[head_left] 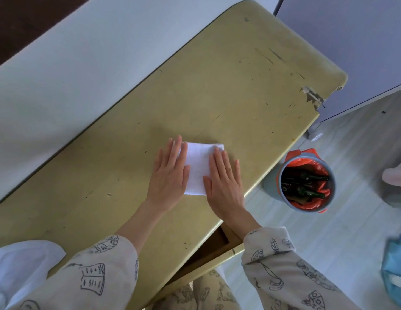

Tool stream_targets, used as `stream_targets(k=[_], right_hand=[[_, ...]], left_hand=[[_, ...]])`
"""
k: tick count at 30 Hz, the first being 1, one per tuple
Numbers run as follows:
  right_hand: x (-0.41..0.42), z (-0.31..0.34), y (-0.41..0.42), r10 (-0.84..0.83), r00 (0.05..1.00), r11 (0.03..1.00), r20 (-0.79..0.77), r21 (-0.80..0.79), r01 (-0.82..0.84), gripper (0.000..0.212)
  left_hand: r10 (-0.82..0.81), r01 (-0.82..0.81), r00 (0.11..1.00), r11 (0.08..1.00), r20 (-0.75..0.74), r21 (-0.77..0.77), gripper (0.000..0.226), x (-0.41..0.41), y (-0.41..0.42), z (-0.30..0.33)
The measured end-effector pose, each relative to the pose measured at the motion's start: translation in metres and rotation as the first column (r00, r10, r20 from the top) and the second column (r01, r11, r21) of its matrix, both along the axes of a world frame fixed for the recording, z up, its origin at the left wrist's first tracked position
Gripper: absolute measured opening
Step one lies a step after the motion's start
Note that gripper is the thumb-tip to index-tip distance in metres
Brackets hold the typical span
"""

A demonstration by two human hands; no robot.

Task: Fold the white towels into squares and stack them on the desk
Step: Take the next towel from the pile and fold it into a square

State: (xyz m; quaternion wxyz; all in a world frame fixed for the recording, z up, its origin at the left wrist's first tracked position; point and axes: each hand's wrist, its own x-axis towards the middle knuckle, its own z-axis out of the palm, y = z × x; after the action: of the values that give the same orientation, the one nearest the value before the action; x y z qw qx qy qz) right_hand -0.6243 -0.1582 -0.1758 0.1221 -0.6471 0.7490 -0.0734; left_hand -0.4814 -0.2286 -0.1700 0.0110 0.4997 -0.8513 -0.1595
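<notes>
**Both hands flat on a folded towel near the tabletop's front edge**

A small white towel (198,167), folded to a rough square, lies on the worn yellow tabletop (228,90), close to the near edge and a little right of the middle. The left hand (170,175) lies flat over its left side, fingers straight and together, the fingertips reaching just past the towel's far left corner. The right hand (225,179) lies flat over its right side in the same way, fingers straight, the thumb pointing inward across the cloth. Neither grip is curled round anything; both palms press down, with a strip of towel showing between them.

The towel's far edge runs roughly level, and its near edge shows between the two wrists. Just right of the right hand the tabletop's front edge slants away, so that hand sits near the drop. To the left and beyond the towel the tabletop is bare, scratched wood running up to a pale wall (72,63) along its far side. The right end has a chipped corner (312,97).

On the floor below the front edge stands a grey bin (307,182) lined with a red bag and holding dark bottles. More white cloth (22,262) sits at the lower left, beside the left patterned sleeve (94,276).
</notes>
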Motion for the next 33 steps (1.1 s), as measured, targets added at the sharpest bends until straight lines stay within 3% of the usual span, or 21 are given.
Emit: stream_targets(k=[5,8,11,14,16,18,26,33], right_hand=[[-0.009,-0.013,0.003,0.057,0.996,0.997,-0.071,0.052,-0.053,0.060],[-0.014,-0.008,0.003,0.064,0.996,0.998,0.063,-0.023,-0.062,0.057],[-0.020,0.009,-0.004,-0.177,0.877,0.965,0.446,-0.097,0.244,0.039],[-0.024,0.026,-0.023,-0.407,0.721,0.855,0.560,-0.043,0.517,0.019],[-0.025,0.030,-0.033,-0.513,0.634,0.834,0.580,0.162,0.527,0.016],[-0.026,0.030,-0.038,-0.573,0.581,0.806,0.578,0.270,0.526,0.014],[-0.019,0.031,-0.037,-0.575,0.607,0.804,0.549,0.242,0.543,0.007],[-0.020,0.035,-0.044,-0.603,0.602,0.795,0.524,0.327,0.512,0.007]], left_hand=[[-0.007,0.013,0.994,0.999,0.110,-0.051,0.056,0.003,0.000,-0.017],[-0.006,0.014,0.993,0.998,0.119,-0.067,0.056,0.002,-0.001,-0.016],[-0.004,0.011,0.993,0.999,0.120,-0.051,0.059,0.002,0.000,-0.017],[-0.002,0.008,0.994,0.998,0.106,-0.059,0.060,0.002,0.001,-0.018],[-0.007,0.013,0.996,0.997,0.087,-0.071,0.058,0.003,0.001,-0.019],[-0.009,0.016,0.997,0.996,0.076,-0.085,0.056,0.003,0.002,-0.019],[-0.010,0.017,0.998,0.994,0.069,-0.106,0.055,0.002,0.002,-0.020],[-0.005,0.008,0.999,0.994,0.033,-0.104,0.054,0.002,0.001,-0.019]])
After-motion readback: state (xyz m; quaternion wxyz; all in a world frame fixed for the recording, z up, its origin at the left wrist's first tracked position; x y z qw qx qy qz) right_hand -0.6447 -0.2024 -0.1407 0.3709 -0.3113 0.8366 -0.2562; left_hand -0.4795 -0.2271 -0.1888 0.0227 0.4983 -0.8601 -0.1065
